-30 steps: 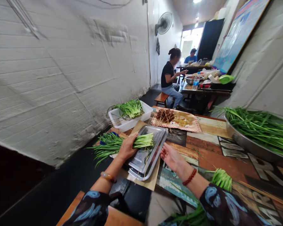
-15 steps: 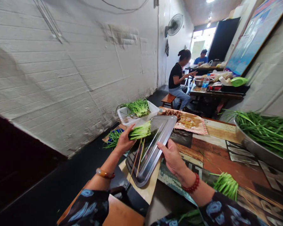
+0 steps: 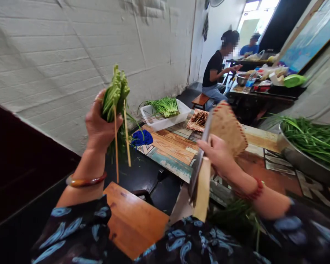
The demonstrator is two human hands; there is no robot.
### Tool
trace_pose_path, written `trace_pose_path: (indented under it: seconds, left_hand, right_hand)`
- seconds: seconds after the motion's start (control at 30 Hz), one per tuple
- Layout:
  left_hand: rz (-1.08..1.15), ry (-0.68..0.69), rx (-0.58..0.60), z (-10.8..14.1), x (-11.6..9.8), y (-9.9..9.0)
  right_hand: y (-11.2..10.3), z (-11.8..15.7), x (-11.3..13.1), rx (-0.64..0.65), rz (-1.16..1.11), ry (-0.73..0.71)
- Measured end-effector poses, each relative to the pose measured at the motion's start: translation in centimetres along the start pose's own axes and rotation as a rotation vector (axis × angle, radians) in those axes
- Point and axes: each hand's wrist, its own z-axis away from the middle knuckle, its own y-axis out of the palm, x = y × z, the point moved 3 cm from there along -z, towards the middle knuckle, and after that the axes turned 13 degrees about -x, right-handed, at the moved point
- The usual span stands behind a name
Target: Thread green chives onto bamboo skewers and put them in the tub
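My left hand (image 3: 100, 121) is raised at the left, its fingers wrapped round a bunch of green chives (image 3: 116, 95). Two thin wooden skewers (image 3: 127, 137) stick down out of the bunch, and the cut stalk ends point up. My right hand (image 3: 218, 152) grips a plastic lid (image 3: 200, 161), turned nearly edge-on. Brown paper (image 3: 228, 126) with a striped edge stands up behind that hand, against the lid's far side. Beyond my hands, a white plastic tub (image 3: 165, 123) on the table holds more chives (image 3: 166, 106).
Skewered meat (image 3: 199, 120) lies on striped paper on the wooden table (image 3: 173, 143). A blue cloth (image 3: 142, 137) is at its left edge. At right stands a metal basin (image 3: 294, 154) of long chives. A wooden stool (image 3: 137, 220) is below me. Two people sit farther back.
My left hand has lifted the skewered chives off the lid, up and to the left. My right hand has tipped the lid upright and moved it right, with brown paper raised behind it.
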Motion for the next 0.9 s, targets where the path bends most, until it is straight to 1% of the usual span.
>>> trace_pose_path:
  seconds: [0.03,0.07,0.1,0.13,0.2,0.27,0.3,0.37,0.43,0.47,0.53,0.6,0.7,0.77,0.8,0.83,0.87,0.9]
  left_hand:
    - [-0.073,0.082,-0.017,-0.1,-0.8,-0.2]
    - [-0.138,0.165,-0.025,-0.2,-1.5,-0.3]
    - [-0.188,0.233,-0.020,-0.1,-2.1,-0.2]
    - [-0.213,0.275,-0.001,0.0,-2.4,-0.2]
    - [-0.250,0.312,0.035,0.4,-2.7,0.0]
    - [-0.282,0.312,0.066,1.0,-2.3,0.1]
    - [-0.289,0.315,0.077,1.3,-2.1,0.1]
    - [-0.298,0.314,0.114,2.3,-1.4,0.4]
    - [-0.284,0.328,0.167,3.4,-0.6,1.0]
    - [-0.276,0.336,0.203,4.1,-0.3,1.3]
    - [-0.276,0.347,0.292,5.3,0.4,2.2]
    - [-0.313,0.346,0.384,6.5,0.8,3.2]
    - [-0.379,0.363,0.511,7.7,0.9,5.3]
    - [-0.393,0.402,0.585,8.6,0.6,7.2]
    - [-0.388,0.424,0.622,9.2,0.4,8.4]
    - [-0.376,0.443,0.662,9.9,0.2,9.7]
    - [-0.357,0.456,0.707,10.8,0.1,11.0]
    - [-0.329,0.462,0.762,11.9,0.1,12.4]
  right_hand:
    - [2.2,-0.5,-0.4,0.058,0.045,0.007]
    - [4.5,-0.9,-0.8,0.151,0.094,0.043]
    - [7.0,-1.2,-1.2,0.266,0.173,0.086]
    - [9.2,-1.4,-1.6,0.326,0.198,0.103]
    - [13.2,-1.5,-2.1,0.392,0.230,0.115]
    - [16.5,-1.5,-2.7,0.435,0.247,0.096]
    - [17.8,-1.4,-3.1,0.459,0.253,0.086]
    - [19.8,-1.4,-3.7,0.502,0.256,0.053]
    - [20.9,-1.3,-4.4,0.540,0.257,0.000]
    - [21.1,-1.3,-4.8,0.554,0.258,-0.033]
    - [20.5,-1.0,-5.7,0.571,0.271,-0.107]
    - [18.8,-0.4,-6.8,0.582,0.296,-0.191]
    - [14.2,0.5,-8.6,0.623,0.354,-0.329]
    - [10.7,1.1,-9.6,0.665,0.400,-0.421]
    - [9.0,1.3,-10.1,0.665,0.432,-0.475]
    - [7.5,1.4,-10.6,0.634,0.474,-0.547]
    - [6.1,1.4,-11.1,0.583,0.500,-0.582]
    - [4.9,1.3,-11.6,0.523,0.506,-0.586]
